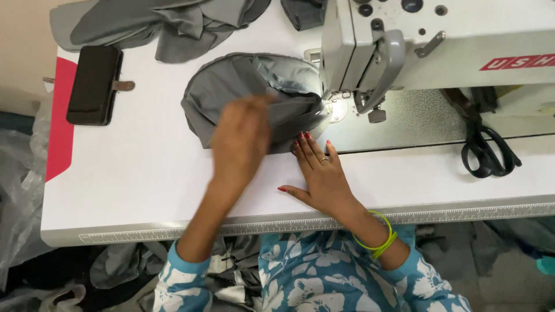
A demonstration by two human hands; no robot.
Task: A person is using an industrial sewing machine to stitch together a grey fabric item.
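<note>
While a white sewing machine [439, 46] stands at the far right of a white desk [144, 173], a person seen from above works a piece of grey fabric [243, 92] under its needle area [338, 110]. The fabric lies bunched in a rounded heap just left of the machine head, its right edge tucked under the presser foot, where a small lamp lights it.

The left hand [240, 141] rests on top of the fabric, blurred by motion, fingers spread fairly wide and flat rather than gripping; it seems to be smoothing or steering the cloth toward the needle. The right hand [321, 173] lies flat on the desk with fingers spread, its fingertips touching the near edge of the fabric, probably pinning it so the seam feeds straight (nothing is pinched between the fingers). A thin green bangle [378, 237] circles that wrist.

More grey cloth [156, 23] is piled at the far edge, within reach. A dark oblong case [92, 84] sits at the left, well apart. Black scissors [488, 150] lie to the right of the needle, near the working hand.
</note>
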